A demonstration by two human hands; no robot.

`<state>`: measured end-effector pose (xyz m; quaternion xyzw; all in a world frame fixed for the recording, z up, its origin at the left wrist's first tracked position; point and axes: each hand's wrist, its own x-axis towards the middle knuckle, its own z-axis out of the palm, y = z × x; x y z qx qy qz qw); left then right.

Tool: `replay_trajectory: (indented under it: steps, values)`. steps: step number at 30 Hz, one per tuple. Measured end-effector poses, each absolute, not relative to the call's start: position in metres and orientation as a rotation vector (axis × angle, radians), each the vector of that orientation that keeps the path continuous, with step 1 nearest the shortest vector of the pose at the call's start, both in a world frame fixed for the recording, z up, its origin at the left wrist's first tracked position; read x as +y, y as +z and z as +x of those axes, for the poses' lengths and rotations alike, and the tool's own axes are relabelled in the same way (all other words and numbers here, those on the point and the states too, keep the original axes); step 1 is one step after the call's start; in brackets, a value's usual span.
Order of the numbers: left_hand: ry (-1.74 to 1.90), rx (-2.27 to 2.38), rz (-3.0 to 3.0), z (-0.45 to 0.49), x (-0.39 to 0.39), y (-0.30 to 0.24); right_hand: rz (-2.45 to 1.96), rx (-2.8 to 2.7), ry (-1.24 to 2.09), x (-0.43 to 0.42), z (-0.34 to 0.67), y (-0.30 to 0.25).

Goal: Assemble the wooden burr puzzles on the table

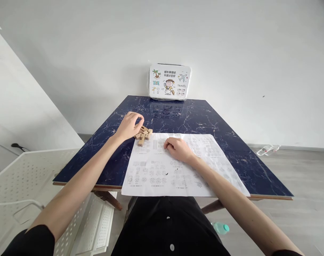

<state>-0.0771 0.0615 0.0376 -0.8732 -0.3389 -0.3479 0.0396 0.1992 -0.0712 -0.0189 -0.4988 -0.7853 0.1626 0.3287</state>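
Observation:
My left hand is over the left part of the table, its fingers curled and the thumb close to the index finger. Right beside it and partly under it lies a small pile of wooden blocks with dark marks on some. Whatever is between those fingertips, if anything, is too small to make out. The pile overlaps the upper left corner of a large white printed sheet. My right hand rests on the upper middle of this sheet, fingers curled inward, and its grip is hidden from view.
The sheet hangs slightly over the front edge of the dark blue marbled table. A white cartoon-printed case stands against the wall at the back. To the left is a white perforated rack. A bottle lies on the floor.

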Motion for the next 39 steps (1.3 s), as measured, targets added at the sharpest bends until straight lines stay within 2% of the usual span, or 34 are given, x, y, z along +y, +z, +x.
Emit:
replay_trajectory:
  steps: [7, 13, 22, 25, 39]
  values:
    - [-0.762, -1.444, -2.866, -0.118, 0.087, 0.014, -1.315, -2.062, 0.422, -0.071, 0.200, -0.020]
    - [-0.455, -1.500, -3.009, -0.125, 0.091, 0.005, -1.324, -2.057, 0.419, -0.072, 0.199, -0.019]
    - [-0.607, -1.324, -2.917, -0.116, 0.085, 0.002, -1.337, -2.063, 0.440, -0.074, 0.199, -0.017]
    - [-0.495, -1.242, -3.012, -0.108, 0.084, 0.000, -1.335, -2.062, 0.430, -0.074, 0.199, -0.017]
    - [-0.423, -1.426, -2.750, -0.103, 0.080, 0.000, -1.333, -2.058, 0.438, -0.074, 0.198, -0.017]
